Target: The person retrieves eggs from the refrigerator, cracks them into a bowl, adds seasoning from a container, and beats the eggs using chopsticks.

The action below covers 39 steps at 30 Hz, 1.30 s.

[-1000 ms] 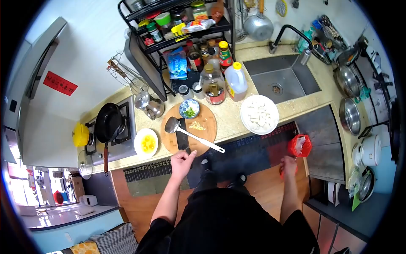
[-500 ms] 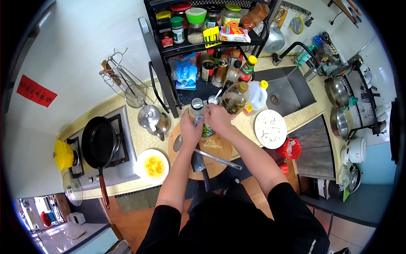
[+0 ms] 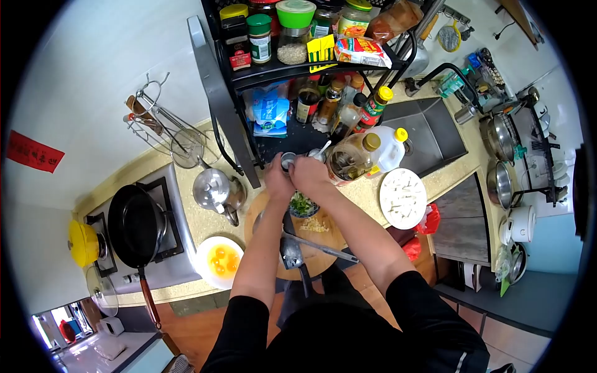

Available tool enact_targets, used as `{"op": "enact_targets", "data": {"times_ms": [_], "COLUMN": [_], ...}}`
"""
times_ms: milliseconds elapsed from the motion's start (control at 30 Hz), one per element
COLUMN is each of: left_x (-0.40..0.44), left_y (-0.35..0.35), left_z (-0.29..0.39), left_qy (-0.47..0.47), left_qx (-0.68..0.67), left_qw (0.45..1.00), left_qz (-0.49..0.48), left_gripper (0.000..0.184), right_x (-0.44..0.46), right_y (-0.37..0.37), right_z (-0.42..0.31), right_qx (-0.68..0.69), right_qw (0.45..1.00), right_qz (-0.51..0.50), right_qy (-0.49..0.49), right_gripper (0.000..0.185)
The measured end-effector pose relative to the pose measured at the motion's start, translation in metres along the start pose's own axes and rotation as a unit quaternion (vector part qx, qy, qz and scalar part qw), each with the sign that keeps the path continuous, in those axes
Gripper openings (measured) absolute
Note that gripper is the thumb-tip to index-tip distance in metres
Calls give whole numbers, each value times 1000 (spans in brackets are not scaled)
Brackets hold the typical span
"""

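Observation:
My left hand (image 3: pixel 277 180) and my right hand (image 3: pixel 308 173) meet around a small glass jar (image 3: pixel 288 160) at the back of the round wooden board (image 3: pixel 329 252). Fingers of both hands press against the jar. A second jar with a white spoon (image 3: pixel 323 148) stands just right of them. Below the hands is a patterned bowl of chopped greens (image 3: pixel 303 204), beside minced bits (image 3: pixel 315 224) on the board. The cleaver (image 3: pixel 291 253) and a ladle (image 3: pixel 323 248) lie across the board, partly behind my left forearm.
At the left are a black pan (image 3: pixel 134 225), a kettle (image 3: pixel 214 191) and a plate of egg yolks (image 3: pixel 219 262). Bottles (image 3: pixel 354 158), a plate of white pieces (image 3: pixel 403 198) and the sink (image 3: pixel 426 137) are at the right. A spice rack (image 3: pixel 317 68) overhangs the counter.
Both hands have come together over the counter, and now sit closer to the jar at the back. The view has shifted toward the shelf.

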State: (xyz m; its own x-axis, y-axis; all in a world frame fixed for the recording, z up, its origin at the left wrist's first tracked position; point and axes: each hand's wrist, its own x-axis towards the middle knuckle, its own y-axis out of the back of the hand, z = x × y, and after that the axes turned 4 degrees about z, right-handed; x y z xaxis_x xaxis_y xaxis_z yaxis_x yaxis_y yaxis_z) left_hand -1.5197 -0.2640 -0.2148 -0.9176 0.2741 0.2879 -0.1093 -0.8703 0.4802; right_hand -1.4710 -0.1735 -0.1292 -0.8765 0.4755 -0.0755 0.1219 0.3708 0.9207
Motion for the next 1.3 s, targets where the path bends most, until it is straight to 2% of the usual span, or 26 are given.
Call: {"op": "enact_targets", "data": {"times_ms": [67, 167, 267, 400, 600, 733, 867, 967, 1000, 1100, 1300], "left_x": [-2, -12, -28, -57, -97, -144, -184, -211, -219, -241, -263], "left_y": [4, 18, 40, 69, 132, 180, 216, 236, 242, 258, 275], "left_z": [1, 17, 49, 84, 115, 122, 117, 107, 103, 96, 86], "left_qy": [3, -70, -103, -104, -114, -60, -3, 47, 59, 92, 140], "left_qx": [-25, -6, 1, -17, 18, 56, 86, 110, 118, 145, 172], "left_qw": [1000, 996, 991, 989, 987, 990, 985, 974, 970, 957, 936], "left_qz": [0, 49, 88, 105, 110, 114, 148, 190, 204, 233, 273], "left_gripper": [47, 46, 48, 56, 58, 59, 61, 61, 61, 62, 61], "right_x": [-3, -23, -48, -87, -139, -170, -191, -206, -209, -219, -223], "right_y": [-2, 16, 32, 58, 88, 84, 65, 87, 67, 51, 41], "right_z": [4, 1, 4, 0, -23, -44, -56, -79, -78, -87, -100], "right_qx": [16, 68, 125, 167, 213, 308, 373, 368, 406, 415, 428], "right_qw": [999, 994, 981, 972, 956, 927, 894, 883, 863, 848, 809], "right_qz": [25, 71, 112, 104, 25, -56, -162, -241, -235, -260, -376], "right_qy": [30, 51, 101, 131, 200, 208, 188, 166, 189, 201, 145], "right_gripper": [27, 24, 24, 26, 23, 25, 26, 28, 29, 29, 29]}}
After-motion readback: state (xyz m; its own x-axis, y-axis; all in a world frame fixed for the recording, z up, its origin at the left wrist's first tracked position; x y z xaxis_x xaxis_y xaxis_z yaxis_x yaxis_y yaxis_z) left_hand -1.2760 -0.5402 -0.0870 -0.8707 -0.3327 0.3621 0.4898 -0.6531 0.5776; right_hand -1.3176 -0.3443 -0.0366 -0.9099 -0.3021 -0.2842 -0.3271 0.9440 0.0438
